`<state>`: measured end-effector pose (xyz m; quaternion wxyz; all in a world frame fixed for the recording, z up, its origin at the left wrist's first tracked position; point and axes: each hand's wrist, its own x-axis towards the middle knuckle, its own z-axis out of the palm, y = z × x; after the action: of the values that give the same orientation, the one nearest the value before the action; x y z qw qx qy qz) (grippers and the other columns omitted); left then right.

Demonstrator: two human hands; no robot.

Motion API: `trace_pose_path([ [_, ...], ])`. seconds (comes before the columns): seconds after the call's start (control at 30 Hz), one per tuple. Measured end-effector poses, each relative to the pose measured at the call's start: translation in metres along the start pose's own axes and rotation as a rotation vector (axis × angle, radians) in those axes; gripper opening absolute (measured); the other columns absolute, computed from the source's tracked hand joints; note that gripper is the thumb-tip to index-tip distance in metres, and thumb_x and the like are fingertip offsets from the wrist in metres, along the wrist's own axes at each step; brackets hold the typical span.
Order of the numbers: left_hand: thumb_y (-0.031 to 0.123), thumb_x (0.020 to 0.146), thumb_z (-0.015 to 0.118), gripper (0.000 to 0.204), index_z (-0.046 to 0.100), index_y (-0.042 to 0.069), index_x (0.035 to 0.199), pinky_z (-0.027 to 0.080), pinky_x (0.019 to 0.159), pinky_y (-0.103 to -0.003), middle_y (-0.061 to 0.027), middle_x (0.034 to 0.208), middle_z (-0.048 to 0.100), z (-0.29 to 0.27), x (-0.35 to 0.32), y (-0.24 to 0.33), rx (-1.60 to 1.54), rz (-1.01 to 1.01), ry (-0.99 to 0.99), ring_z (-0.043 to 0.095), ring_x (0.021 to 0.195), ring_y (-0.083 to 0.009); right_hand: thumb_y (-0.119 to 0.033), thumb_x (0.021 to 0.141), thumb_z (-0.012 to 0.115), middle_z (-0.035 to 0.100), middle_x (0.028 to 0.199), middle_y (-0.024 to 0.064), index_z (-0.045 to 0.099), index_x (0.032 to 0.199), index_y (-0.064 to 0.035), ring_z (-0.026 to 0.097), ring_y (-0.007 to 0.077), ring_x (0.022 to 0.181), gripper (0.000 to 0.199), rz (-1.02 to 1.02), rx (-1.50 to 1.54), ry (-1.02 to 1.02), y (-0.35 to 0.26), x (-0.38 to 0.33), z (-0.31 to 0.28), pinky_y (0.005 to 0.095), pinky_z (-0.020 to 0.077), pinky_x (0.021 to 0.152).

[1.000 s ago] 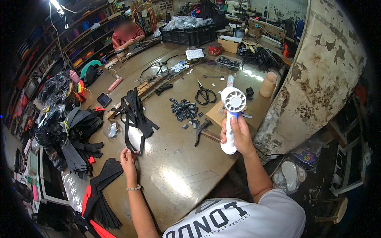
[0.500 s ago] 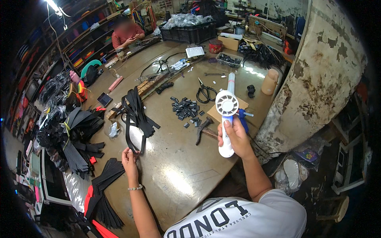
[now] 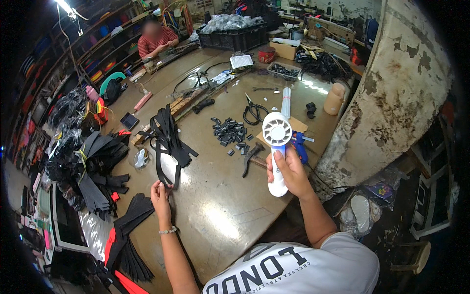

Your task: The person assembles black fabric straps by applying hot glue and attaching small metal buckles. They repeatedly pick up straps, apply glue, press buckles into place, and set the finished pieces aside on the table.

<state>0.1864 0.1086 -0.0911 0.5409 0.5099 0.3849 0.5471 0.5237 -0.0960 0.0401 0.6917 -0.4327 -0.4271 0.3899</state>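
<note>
In my right hand point(image 3: 292, 175) is a white handheld fan point(image 3: 277, 131), gripped round its handle, its round grille facing up. My left hand point(image 3: 159, 196) pinches the near end of a looped black strap point(image 3: 159, 164). That strap runs back to a bundle of black straps point(image 3: 169, 130) on the table. Between my hands and farther back lies a pile of small black plastic pieces point(image 3: 230, 130). A hammer point(image 3: 252, 158) rests left of the fan. Just right of the fan is a blue glue gun point(image 3: 299, 146), partly over a tan board point(image 3: 299, 126).
Black scissors point(image 3: 253, 113) and translucent sticks point(image 3: 286, 102) lie beyond the fan. Stacked black strips point(image 3: 132, 230) and heaped webbing point(image 3: 95, 161) fill the left side. A phone point(image 3: 129, 121) and black crate point(image 3: 232, 36) sit farther off. A co-worker point(image 3: 156, 41) sits at the far left.
The fan and my right hand have shifted slightly left, uncovering more of the glue gun. My left hand stays on the strap with hardly any movement.
</note>
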Motion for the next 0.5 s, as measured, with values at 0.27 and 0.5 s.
trace_pose_path([
  [0.27,0.020,0.101,0.053,0.028,0.051,-0.001,0.119,0.050,0.077,-0.026,-0.0061,0.091,0.062,0.0000,0.0007,-0.0013,0.005,-0.002,0.016,0.063,0.084,-0.0157,-0.022,0.103,0.046,0.052,0.082,0.0039,0.041,0.115,-0.0037,0.055,0.0104,0.061,0.023,-0.017,0.000,-0.023,0.0017,0.0034,0.0038,0.0247,0.0469,0.057],
  [0.5,0.019,0.101,0.053,0.026,0.051,-0.001,0.118,0.052,0.082,-0.029,-0.0050,0.094,0.062,-0.0007,0.0000,0.0010,0.052,-0.009,0.011,0.064,0.086,-0.0150,-0.022,0.102,0.047,0.052,0.082,0.0035,0.041,0.114,-0.0039,0.055,0.0101,0.061,0.023,0.006,0.031,-0.032,0.0041,0.0054,0.0063,0.0246,0.0470,0.057],
])
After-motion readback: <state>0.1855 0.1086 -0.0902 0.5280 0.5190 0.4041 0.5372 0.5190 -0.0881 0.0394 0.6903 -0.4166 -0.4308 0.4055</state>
